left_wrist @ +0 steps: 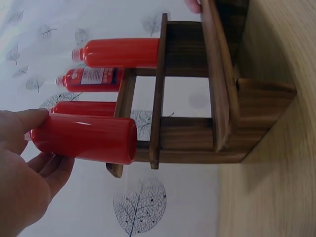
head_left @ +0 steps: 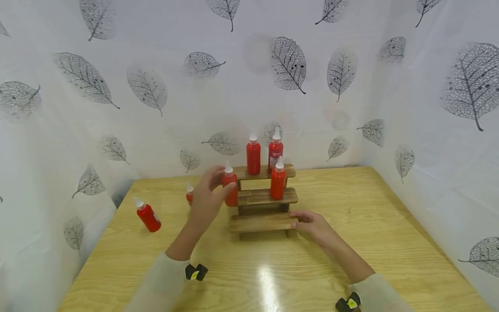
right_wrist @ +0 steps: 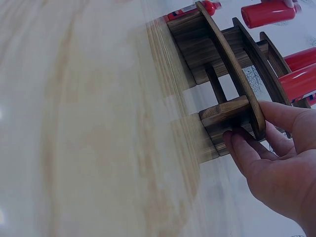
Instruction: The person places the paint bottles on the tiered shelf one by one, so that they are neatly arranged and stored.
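My left hand (head_left: 206,197) holds a red squeeze bottle (head_left: 231,193) with a white pointed cap, thumb on one side and fingers on the other. This bottle is upright at the left end of the middle step of a three-tier wooden display stand (head_left: 261,223). In the left wrist view the held bottle's base (left_wrist: 129,140) looks free of the step. My right hand (head_left: 315,227) pinches the right end of the lowest step, its fingertips partly under the board in the right wrist view. Another red bottle (head_left: 277,184) stands on the middle step's right side.
Two red bottles, one on the left (head_left: 253,158) and a labelled one (head_left: 275,151), stand on the top step. On the wooden table (head_left: 390,242), one red bottle (head_left: 148,217) stands at the left; another (head_left: 189,196) is partly behind my left hand. A leaf-patterned curtain (head_left: 241,99) hangs behind.
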Motion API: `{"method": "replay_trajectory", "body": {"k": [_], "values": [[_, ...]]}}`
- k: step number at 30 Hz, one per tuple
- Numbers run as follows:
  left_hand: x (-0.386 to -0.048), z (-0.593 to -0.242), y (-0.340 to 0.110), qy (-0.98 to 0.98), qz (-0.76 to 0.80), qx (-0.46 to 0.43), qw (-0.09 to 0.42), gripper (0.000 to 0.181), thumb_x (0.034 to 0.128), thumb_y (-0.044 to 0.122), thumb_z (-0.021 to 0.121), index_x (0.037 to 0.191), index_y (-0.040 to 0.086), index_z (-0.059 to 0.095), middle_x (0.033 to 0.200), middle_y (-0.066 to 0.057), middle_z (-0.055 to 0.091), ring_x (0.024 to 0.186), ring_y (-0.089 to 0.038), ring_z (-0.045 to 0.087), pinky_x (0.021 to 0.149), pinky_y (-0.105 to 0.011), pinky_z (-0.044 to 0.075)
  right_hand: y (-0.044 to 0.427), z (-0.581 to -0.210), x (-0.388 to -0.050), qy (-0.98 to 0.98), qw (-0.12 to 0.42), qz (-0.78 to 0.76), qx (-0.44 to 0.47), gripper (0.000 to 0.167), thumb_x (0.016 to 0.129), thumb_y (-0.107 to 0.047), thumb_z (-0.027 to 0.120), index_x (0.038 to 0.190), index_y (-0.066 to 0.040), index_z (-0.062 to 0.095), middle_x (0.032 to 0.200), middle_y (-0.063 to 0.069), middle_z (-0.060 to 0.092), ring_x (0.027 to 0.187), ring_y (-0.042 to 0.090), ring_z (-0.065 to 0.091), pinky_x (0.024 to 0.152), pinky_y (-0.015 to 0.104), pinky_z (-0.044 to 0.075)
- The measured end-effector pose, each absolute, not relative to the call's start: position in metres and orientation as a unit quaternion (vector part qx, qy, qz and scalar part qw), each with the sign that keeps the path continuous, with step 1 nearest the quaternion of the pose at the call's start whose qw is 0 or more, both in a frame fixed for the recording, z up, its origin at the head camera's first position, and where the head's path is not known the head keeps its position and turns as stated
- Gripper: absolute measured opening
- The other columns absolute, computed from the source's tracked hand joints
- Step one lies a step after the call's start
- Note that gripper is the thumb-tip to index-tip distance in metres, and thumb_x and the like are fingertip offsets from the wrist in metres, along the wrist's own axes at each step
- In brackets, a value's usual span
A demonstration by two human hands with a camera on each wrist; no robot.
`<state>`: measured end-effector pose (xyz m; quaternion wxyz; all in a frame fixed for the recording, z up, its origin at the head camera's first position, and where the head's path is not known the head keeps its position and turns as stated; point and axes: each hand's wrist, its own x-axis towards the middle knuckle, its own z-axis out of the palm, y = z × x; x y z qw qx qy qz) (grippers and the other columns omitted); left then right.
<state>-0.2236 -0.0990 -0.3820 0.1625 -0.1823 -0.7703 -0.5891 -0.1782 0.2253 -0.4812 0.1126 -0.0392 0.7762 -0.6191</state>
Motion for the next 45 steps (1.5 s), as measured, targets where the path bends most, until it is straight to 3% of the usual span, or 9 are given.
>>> {"method": "replay_trajectory", "body": {"k": [9, 16, 25, 33, 45], "values": [[-0.234, -0.383, -0.074, -0.764, -0.587, -0.210, 0.165, 0.047, 0.0894, 0.016, 0.078, 0.132, 0.012, 0.058, 0.125, -0.009, 0.069, 0.115, -0.023, 0.067, 0.105, -0.037, 0.053, 0.224, -0.480, -0.179, 0.775, 0.108, -0.621, -0.036, 0.042, 0.094, -0.020, 0.071, 0.131, -0.002, 0.062, 0.142, 0.017, 0.056, 0.131, 0.032, 0.051, 0.112, 0.047, 0.043], [-0.240, -0.385, -0.060, -0.782, -0.568, -0.206, 0.153, 0.046, 0.0923, 0.024, 0.075, 0.134, 0.020, 0.056, 0.129, -0.002, 0.068, 0.119, -0.019, 0.066, 0.106, -0.039, 0.052, 0.224, -0.482, -0.179, 0.775, 0.108, -0.622, -0.034, 0.043, 0.093, -0.021, 0.072, 0.131, -0.003, 0.062, 0.142, 0.016, 0.057, 0.129, 0.030, 0.053, 0.111, 0.047, 0.043], [-0.246, -0.389, -0.046, -0.778, -0.577, -0.207, 0.139, 0.046, 0.0921, 0.025, 0.075, 0.134, 0.023, 0.056, 0.128, -0.002, 0.068, 0.112, -0.021, 0.067, 0.095, -0.050, 0.056, 0.225, -0.481, -0.177, 0.775, 0.117, -0.620, -0.026, 0.044, 0.094, -0.024, 0.072, 0.132, -0.004, 0.062, 0.141, 0.014, 0.057, 0.126, 0.027, 0.053, 0.109, 0.046, 0.044], [-0.247, -0.392, -0.041, -0.775, -0.583, -0.205, 0.132, 0.046, 0.0932, 0.021, 0.074, 0.135, 0.022, 0.055, 0.128, -0.003, 0.064, 0.117, -0.024, 0.065, 0.102, -0.055, 0.053, 0.224, -0.481, -0.179, 0.775, 0.115, -0.621, -0.029, 0.043, 0.094, -0.024, 0.072, 0.131, -0.004, 0.062, 0.141, 0.014, 0.058, 0.124, 0.026, 0.055, 0.106, 0.042, 0.046], [-0.244, -0.394, -0.044, -0.774, -0.586, -0.209, 0.116, 0.050, 0.0939, 0.021, 0.073, 0.140, 0.022, 0.053, 0.132, -0.003, 0.061, 0.121, -0.022, 0.064, 0.104, -0.043, 0.053, 0.225, -0.482, -0.178, 0.773, 0.118, -0.623, -0.029, 0.044, 0.095, -0.024, 0.070, 0.133, -0.003, 0.061, 0.139, 0.017, 0.059, 0.124, 0.026, 0.057, 0.109, 0.044, 0.045]]}}
